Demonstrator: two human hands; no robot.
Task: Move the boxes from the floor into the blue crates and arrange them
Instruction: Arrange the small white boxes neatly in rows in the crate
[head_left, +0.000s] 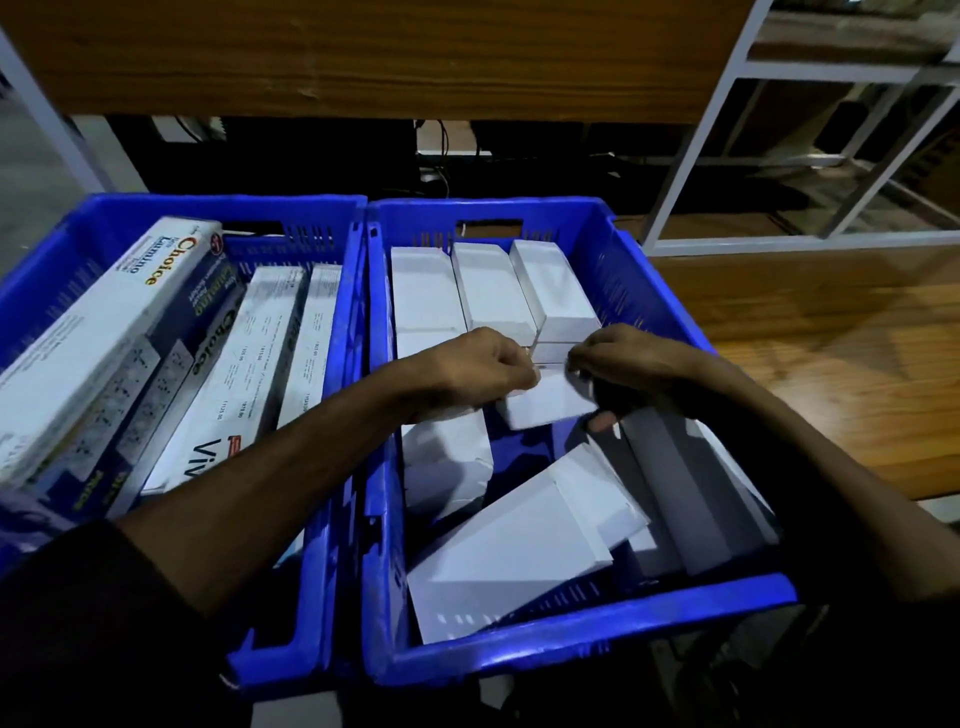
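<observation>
While three white boxes (488, 291) stand neat at the right crate (582, 649)'s far wall, I've got my left hand (480, 371) and right hand (615, 364) gripping a small white box (545, 402) mid-crate, loose ones (519, 545) nearer me unsorted.

"Choice", "Lumino" on the long box (104, 332) — "Viv" on its neighbour (234, 379).

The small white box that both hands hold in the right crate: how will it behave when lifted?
The small white box looks like thin card, so probably light and easily dented. Its flat faces suggest it will not roll. The left hand and right hand pinch it.
</observation>
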